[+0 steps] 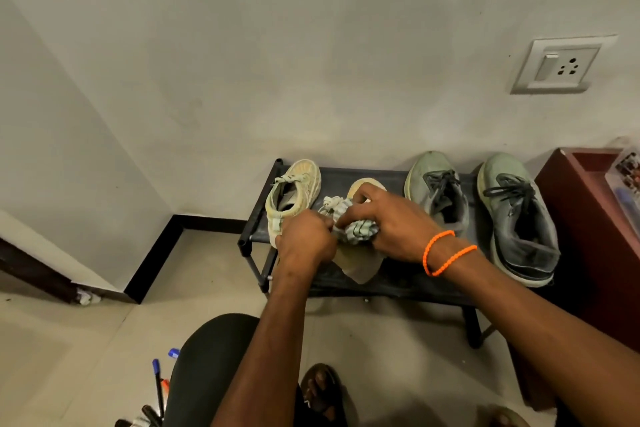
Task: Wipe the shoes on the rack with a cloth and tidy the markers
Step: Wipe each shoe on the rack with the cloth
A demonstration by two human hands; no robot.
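Note:
A low black shoe rack [349,173] stands against the wall with two pairs of shoes on it. The left pale yellow-green shoe [294,191] sits upright near the rack's left end. Its mate [360,265] lies under both hands. My right hand [398,222], with orange bands at the wrist, grips a bunched striped cloth [360,232] on this shoe. My left hand [304,239] holds the shoe's near left side, fingers curled. Two grey-green sneakers [436,191] [516,218] rest on the rack's right half. Several markers [157,388] lie on the floor at the lower left.
A dark red cabinet [588,218] stands right of the rack, with a clear box [627,173] on it. A wall socket [561,64] is up on the right. My knee [207,367] and sandalled foot [322,392] are on the tiled floor below.

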